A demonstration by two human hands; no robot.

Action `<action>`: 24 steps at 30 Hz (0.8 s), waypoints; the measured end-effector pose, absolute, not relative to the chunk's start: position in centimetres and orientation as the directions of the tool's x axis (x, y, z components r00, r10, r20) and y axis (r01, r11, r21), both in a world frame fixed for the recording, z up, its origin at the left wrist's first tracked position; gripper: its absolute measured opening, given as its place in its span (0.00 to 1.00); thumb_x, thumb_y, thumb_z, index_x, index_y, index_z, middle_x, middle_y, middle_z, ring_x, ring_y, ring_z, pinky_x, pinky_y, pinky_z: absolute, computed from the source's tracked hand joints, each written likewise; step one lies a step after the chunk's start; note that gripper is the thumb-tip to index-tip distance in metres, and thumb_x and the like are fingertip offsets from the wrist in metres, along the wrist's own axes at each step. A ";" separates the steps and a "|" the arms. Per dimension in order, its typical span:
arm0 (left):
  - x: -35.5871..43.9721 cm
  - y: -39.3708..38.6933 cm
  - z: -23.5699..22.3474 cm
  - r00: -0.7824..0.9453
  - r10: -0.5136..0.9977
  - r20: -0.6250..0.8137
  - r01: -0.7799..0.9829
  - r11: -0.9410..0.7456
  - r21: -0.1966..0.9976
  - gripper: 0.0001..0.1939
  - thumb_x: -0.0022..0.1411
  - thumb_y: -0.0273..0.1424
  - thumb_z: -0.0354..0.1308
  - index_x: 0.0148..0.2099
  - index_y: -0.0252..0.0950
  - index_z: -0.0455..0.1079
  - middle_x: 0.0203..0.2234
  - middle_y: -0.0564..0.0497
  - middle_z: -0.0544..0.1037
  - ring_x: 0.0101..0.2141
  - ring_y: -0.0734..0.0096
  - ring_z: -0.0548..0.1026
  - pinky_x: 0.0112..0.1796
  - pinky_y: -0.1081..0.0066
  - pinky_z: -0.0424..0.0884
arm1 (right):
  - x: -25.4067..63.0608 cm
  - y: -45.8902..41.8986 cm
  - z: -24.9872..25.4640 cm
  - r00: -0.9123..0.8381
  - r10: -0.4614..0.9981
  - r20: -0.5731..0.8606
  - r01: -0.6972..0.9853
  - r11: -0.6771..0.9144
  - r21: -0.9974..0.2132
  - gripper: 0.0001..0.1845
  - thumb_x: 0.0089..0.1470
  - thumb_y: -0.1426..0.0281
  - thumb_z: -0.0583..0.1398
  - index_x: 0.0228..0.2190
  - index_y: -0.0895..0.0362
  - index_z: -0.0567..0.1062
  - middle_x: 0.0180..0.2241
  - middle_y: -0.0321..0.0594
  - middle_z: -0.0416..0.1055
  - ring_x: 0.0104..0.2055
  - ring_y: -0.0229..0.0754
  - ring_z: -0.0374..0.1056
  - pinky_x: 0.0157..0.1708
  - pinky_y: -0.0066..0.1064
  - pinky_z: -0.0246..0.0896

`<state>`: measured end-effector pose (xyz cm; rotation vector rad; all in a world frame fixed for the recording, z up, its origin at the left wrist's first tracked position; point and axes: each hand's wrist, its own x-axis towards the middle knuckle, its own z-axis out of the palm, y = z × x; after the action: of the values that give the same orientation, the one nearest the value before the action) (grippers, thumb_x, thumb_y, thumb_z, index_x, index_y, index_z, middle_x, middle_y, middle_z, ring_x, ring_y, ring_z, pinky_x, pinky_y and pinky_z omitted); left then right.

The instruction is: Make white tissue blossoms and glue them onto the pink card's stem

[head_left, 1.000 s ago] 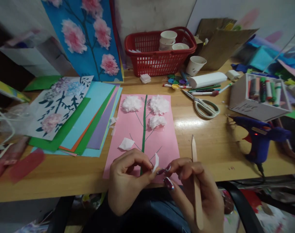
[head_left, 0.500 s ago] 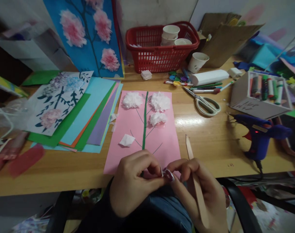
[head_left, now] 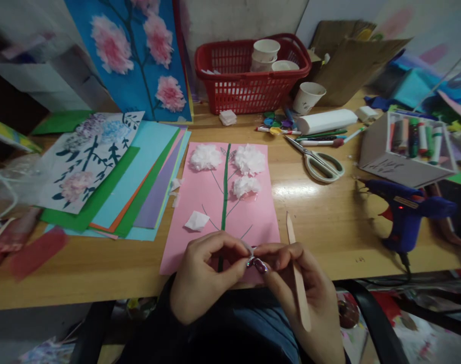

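Note:
Over the lower edge of a pink sheet (head_left: pixel 177 253), my left hand (head_left: pixel 211 275) is closed, thumb and finger pinching a small whitish piece (head_left: pixel 249 248), perhaps tissue. My right hand (head_left: pixel 306 288) meets it there with its fingertips, while a flat wooden craft stick (head_left: pixel 299 283) with a pointed end lies held across its fingers. The pink sheet bears a green stem (head_left: pixel 225 192), thin drawn branches and three white tissue flowers, one of them the upper right flower (head_left: pixel 250 159). A folded white tissue square (head_left: pixel 196 221) rests on the sheet's left side.
Right of the sheet lie scissors (head_left: pixel 323 164) and a blue glue gun (head_left: pixel 399 210) with a red light. A marker box (head_left: pixel 408 151) and a red basket (head_left: pixel 249 88) with paper cups stand behind. Coloured paper (head_left: pixel 150 207) is stacked at left.
Both hands have risen slightly away from my lap, and the craft stick has moved a little left with the right hand. The whitish piece between the fingertips shows more clearly.

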<state>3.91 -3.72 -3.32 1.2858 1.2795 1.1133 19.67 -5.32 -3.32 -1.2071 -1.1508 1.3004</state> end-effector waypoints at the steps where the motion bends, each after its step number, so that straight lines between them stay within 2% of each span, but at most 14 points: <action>1: 3.9 -3.7 -3.3 0.035 0.998 -0.047 0.080 0.044 0.996 0.06 0.51 0.19 0.61 0.30 0.35 0.74 0.26 0.52 0.80 0.26 0.74 0.77 0.26 0.78 0.73 | 19.7 -5.3 -3.3 -0.015 0.998 -0.062 -0.050 -0.062 -0.997 0.08 0.54 0.74 0.63 0.28 0.53 0.68 0.36 0.37 0.78 0.37 0.37 0.76 0.38 0.26 0.73; 5: 3.8 -3.5 -3.2 0.076 0.989 -0.129 -0.030 0.131 0.991 0.04 0.50 0.21 0.63 0.29 0.35 0.74 0.25 0.51 0.79 0.26 0.74 0.77 0.27 0.77 0.74 | 20.0 -5.5 -3.2 -0.016 0.998 -0.053 -0.064 -0.054 -0.996 0.09 0.53 0.74 0.64 0.27 0.53 0.68 0.33 0.38 0.78 0.34 0.38 0.76 0.36 0.27 0.74; 10: 3.9 -3.4 -2.9 0.111 0.979 -0.170 -0.147 0.186 0.972 0.06 0.47 0.21 0.67 0.28 0.35 0.74 0.24 0.52 0.78 0.25 0.74 0.76 0.26 0.76 0.74 | 20.2 -5.7 -3.6 -0.081 0.993 -0.083 -0.088 -0.090 -0.992 0.09 0.55 0.73 0.63 0.27 0.53 0.67 0.34 0.39 0.79 0.34 0.39 0.77 0.35 0.28 0.74; 24: 4.3 -3.5 -3.3 0.121 0.975 -0.187 -0.040 0.193 0.980 0.09 0.46 0.19 0.69 0.28 0.35 0.74 0.22 0.55 0.75 0.24 0.77 0.71 0.24 0.78 0.64 | 19.9 -5.7 -3.4 -0.037 0.994 -0.098 -0.086 -0.101 -0.991 0.13 0.55 0.71 0.64 0.25 0.54 0.64 0.31 0.32 0.76 0.30 0.31 0.72 0.32 0.19 0.70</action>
<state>4.29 -3.54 -3.27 1.0843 1.1711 1.0085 19.92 -5.72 -3.40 -1.2001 -1.1187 1.3474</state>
